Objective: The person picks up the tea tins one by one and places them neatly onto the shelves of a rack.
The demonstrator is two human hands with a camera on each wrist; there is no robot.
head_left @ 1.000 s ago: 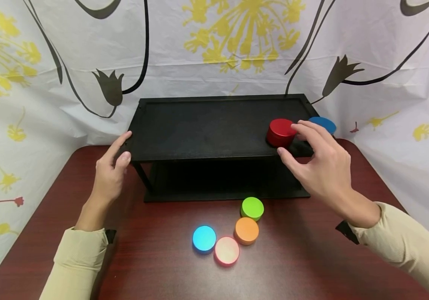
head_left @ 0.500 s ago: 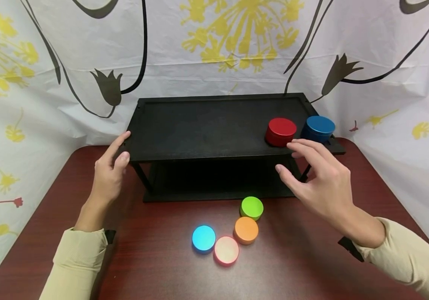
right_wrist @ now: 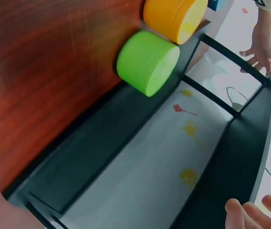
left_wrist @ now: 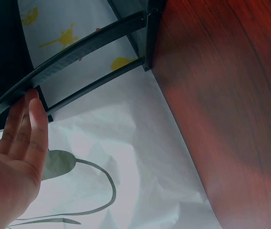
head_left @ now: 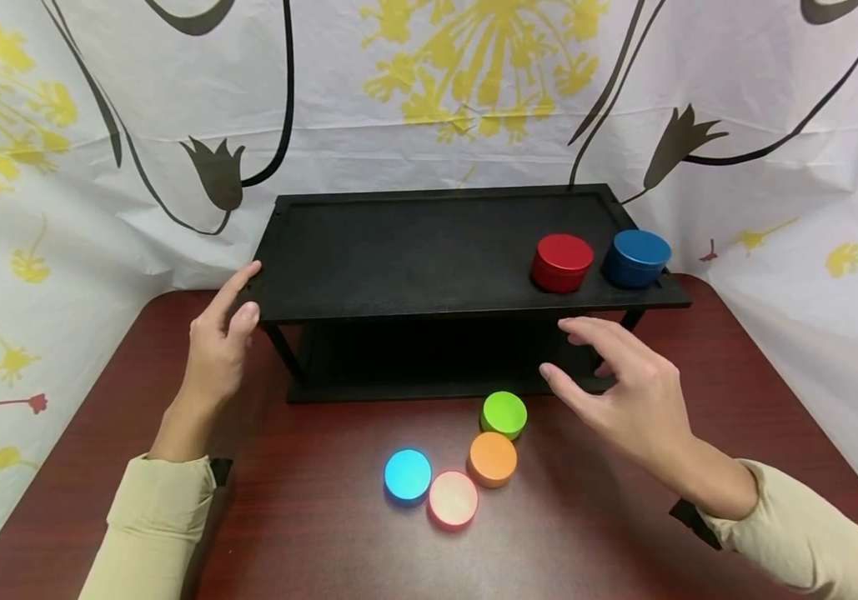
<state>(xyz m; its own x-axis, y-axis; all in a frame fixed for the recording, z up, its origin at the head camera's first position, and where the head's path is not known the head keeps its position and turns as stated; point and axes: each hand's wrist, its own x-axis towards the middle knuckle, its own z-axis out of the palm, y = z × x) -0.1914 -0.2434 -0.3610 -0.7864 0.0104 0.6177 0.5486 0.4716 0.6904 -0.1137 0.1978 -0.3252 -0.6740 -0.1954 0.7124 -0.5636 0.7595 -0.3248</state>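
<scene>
Plainly, nothing was held in the right grip (head_left: 637, 396): a wide gap was left between its thumb and its lightly bent fingers, and it was seen in front of the right end of the black shelf (head_left: 413, 250), lower than the shelf's top. The left grip (head_left: 217, 348) was spread too, its fingers laid against the shelf's edge at nine o'clock. From the right grip, a red container (head_left: 562, 265) was seen at eleven o'clock, on the shelf's top near the front edge, and a dark blue container (head_left: 634, 260) at twelve, just beside the red one. At nine o'clock, on the desk (head_left: 308, 533), a green container (head_left: 504, 414) was found close to the shelf's lower front edge. An orange container (head_left: 492, 459) was seen just beside it at six o'clock, a pink-rimmed container (head_left: 454, 500) at half past seven from the orange, and a light blue container (head_left: 408, 477) at ten from the pink. The desk's far side was bounded by white cloth (head_left: 368, 150) printed with flowers.
</scene>
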